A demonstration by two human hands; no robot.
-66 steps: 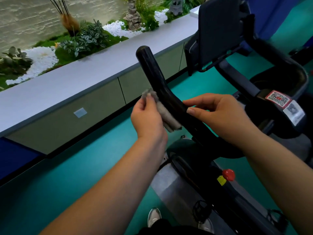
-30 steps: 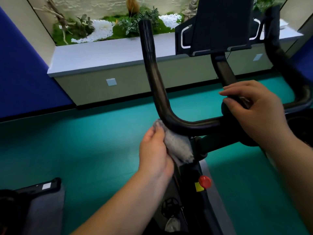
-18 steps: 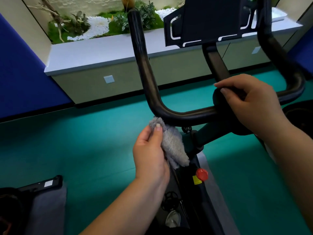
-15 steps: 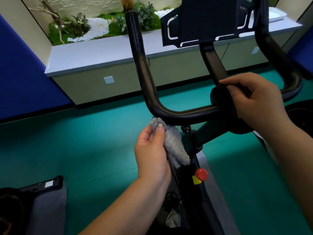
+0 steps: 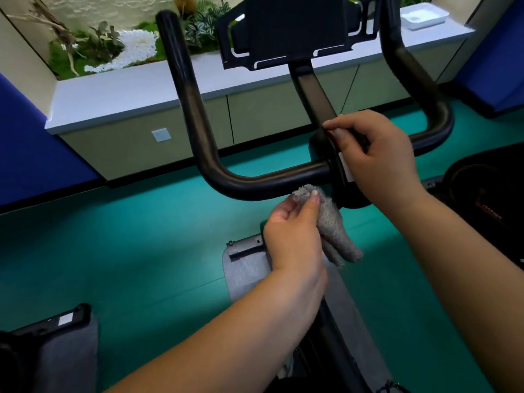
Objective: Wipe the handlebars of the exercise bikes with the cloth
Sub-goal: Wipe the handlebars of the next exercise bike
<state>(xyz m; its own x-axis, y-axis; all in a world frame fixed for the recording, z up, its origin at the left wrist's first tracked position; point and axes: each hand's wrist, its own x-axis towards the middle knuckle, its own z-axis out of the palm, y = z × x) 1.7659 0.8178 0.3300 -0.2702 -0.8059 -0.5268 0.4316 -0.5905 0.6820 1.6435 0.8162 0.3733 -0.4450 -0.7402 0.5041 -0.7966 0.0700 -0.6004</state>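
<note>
Left hand (image 5: 295, 236), centre of the frame: thumb and fingers pinching a bunched grey cloth (image 5: 331, 225), top of the bundle touching the underside of the handlebar's (image 5: 198, 131) horizontal crossbar, remainder hanging loose below and to the right. Right hand (image 5: 377, 160), right of centre: fingers curled over the black centre clamp (image 5: 334, 154) where crossbar meets stem, thumb side toward the tablet holder (image 5: 289, 29) at top centre.

Handlebar itself: black, U-shaped, left prong rising to the upper left of the frame, right prong rising to the upper right. Grey bike base (image 5: 246, 265) just below the left hand, teal floor (image 5: 141, 251) all around. Further out, a pale ledge (image 5: 127, 89) with plants and white pebbles across the top, and part of a second machine (image 5: 48, 336) at lower left.

Risks, as a judgement: only a small corner of cloth meeting the bar, so likely to skim the underside and miss the top and sides unless wrapped round. Loose tail liable to snag on the clamp or slip out of a light pinch. Area beneath the right hand likely to go unwiped unless shifted. Right prong possibly skipped altogether.
</note>
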